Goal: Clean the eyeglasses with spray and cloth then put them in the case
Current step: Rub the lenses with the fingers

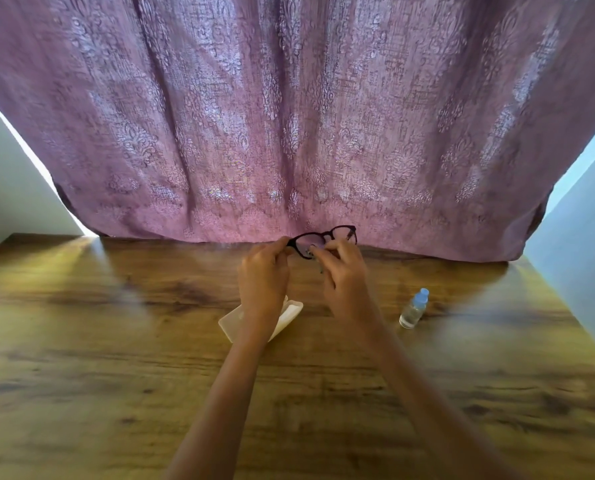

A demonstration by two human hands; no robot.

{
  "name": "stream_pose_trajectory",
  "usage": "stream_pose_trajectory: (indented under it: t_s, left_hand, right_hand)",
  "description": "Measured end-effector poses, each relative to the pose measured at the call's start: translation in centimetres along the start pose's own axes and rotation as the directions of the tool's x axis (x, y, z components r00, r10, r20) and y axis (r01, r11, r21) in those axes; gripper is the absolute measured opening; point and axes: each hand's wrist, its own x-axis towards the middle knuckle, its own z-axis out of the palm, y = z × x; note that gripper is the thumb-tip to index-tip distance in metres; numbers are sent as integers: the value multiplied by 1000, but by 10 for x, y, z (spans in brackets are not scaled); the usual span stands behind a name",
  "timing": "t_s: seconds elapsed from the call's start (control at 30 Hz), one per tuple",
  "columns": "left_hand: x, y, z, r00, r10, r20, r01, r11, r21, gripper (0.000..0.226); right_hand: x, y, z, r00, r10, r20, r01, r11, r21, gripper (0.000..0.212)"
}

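Dark-framed eyeglasses (337, 233) are held up above the far side of the wooden table (116, 341). My left hand (263, 278) pinches the left end of the frame. My right hand (344, 275) pinches the frame near the left lens; whether a cloth sits under its fingers I cannot tell. A white case (291, 315) lies on the table below my left wrist, partly hidden by it. A small clear spray bottle with a blue cap (414, 308) stands to the right of my right forearm.
A mauve patterned curtain (289, 116) hangs down to the table's far edge, right behind the eyeglasses. Pale walls flank the table on both sides.
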Motion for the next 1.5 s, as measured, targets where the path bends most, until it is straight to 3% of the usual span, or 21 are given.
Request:
stream_pose_trajectory:
  t_s: [0.13,0.3,0.5,0.73,1.0,1.17,1.3,1.4,1.5]
  left_hand:
    - [-3,2,0,998,58,4,-58,998,-4,18]
    - [-2,-3,-2,999,48,-7,-48,999,-11,18]
    - [1,-6,-4,1000,26,-4,-26,999,-29,18]
    - [4,-10,-4,1000,18,-16,-19,998,-52,21]
    - [-3,-4,-2,998,61,-9,-62,995,-76,19]
    - [-4,-7,-4,995,96,-29,-98,993,-71,20]
    - [-1,-11,-5,997,44,-57,-48,997,-53,20]
    - [1,-11,-4,998,27,-56,-30,998,-51,19]
    - [0,-7,-3,998,35,-43,-37,998,-47,17]
  right_hand:
    - [8,-5,6,998,-55,15,55,998,34,35]
    - [17,1,2,1000,30,4,-30,999,16,37]
    - [4,-1,0,986,-140,87,132,987,92,36]
    - [5,18,-2,998,-37,42,37,999,-17,39]
    - [4,-1,8,987,-149,54,146,988,48,31]
    - [15,2,3,996,-76,48,77,997,-15,37]
    - [10,6,1,1000,-27,6,28,999,-37,28]
    - [0,2,1,998,-64,14,64,998,-22,38]
    - [-1,-6,4,991,-123,51,123,992,21,32]
